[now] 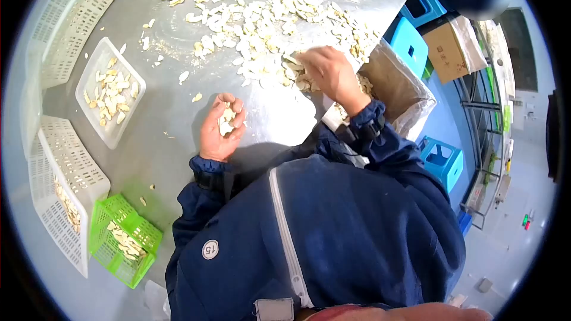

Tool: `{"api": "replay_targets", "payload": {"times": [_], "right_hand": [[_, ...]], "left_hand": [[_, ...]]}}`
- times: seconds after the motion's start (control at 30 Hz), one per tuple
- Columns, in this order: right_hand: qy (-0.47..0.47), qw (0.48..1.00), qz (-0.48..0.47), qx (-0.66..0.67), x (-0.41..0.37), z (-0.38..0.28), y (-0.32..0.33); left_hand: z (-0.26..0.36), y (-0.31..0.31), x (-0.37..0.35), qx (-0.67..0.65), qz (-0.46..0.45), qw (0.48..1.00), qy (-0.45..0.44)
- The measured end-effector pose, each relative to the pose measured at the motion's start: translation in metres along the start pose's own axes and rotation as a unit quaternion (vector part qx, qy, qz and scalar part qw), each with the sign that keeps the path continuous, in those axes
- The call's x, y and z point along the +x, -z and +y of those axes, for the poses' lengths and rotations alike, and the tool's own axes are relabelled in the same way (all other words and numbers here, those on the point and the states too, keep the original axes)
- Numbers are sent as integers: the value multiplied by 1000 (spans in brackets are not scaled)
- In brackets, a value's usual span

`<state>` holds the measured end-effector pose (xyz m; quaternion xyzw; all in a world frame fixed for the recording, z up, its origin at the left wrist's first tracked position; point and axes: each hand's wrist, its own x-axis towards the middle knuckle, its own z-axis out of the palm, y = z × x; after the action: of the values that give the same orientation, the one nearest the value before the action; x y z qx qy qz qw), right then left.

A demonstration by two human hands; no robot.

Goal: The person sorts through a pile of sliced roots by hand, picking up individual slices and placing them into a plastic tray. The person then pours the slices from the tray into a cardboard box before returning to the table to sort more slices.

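Note:
My left hand (221,129) is curled palm up above the metal table (172,104), with a few pale dried slices (226,120) held in its fingers. Many more of these slices (262,41) lie loosely spread across the table's far side. At the near edge of that spread, my right hand (333,74) reaches down with its fingers over the slices. The fingertips and thumb are partly hidden, so what it grips does not show. Below my right wrist, at the table edge, a lined cardboard box (395,77) stands with slices visible inside.
A white tray (138,71) with some slices lies on the left. White perforated baskets (89,166) and a green basket (98,235) holding slices line the left edge. Blue stools (443,163), a cardboard carton (446,53) and a metal rack (479,107) are on the right.

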<state>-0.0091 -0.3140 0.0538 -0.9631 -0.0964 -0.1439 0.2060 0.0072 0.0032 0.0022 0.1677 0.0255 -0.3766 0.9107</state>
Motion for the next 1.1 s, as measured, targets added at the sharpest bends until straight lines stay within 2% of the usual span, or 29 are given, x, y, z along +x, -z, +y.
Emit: {"api": "replay_targets", "payload": {"times": [0.03,0.13,0.27,0.37,0.53,0.67,0.77,0.93,1.03,1.07,1.1], "right_hand": [[-15,1000,0,-16,9,1,7],[31,998,29,-41,34,3,-2],[55,996,16,-61,46,13,-19],[-8,999,13,-49,42,15,-19],[5,1000,-17,-13,35,7,-14],[-37,997,-57,-23,39,4,-13],[-2,1000,-13,-22,40,-2,-17],[-59,996,-62,-5,42,-3,-15],[-98,992,-71,34,44,-16,-9],[-78,995,-52,25,45,-17,-10],[-101,988,-74,91,48,-28,-5]], "left_hand": [[0,-1,0,-6,-3,1000,2],[1,-2,0,-7,-2,1000,1],[2,-6,-3,18,20,1000,-9],[1,-4,-2,25,13,1000,-7],[0,-5,1,27,10,1000,9],[1,-4,-1,24,14,1000,7],[0,-8,-1,34,25,999,-7],[-2,-8,0,33,37,999,0],[-2,2,1,30,12,999,2],[-3,6,2,26,-4,1000,2],[-3,8,2,26,4,1000,-1]]}}
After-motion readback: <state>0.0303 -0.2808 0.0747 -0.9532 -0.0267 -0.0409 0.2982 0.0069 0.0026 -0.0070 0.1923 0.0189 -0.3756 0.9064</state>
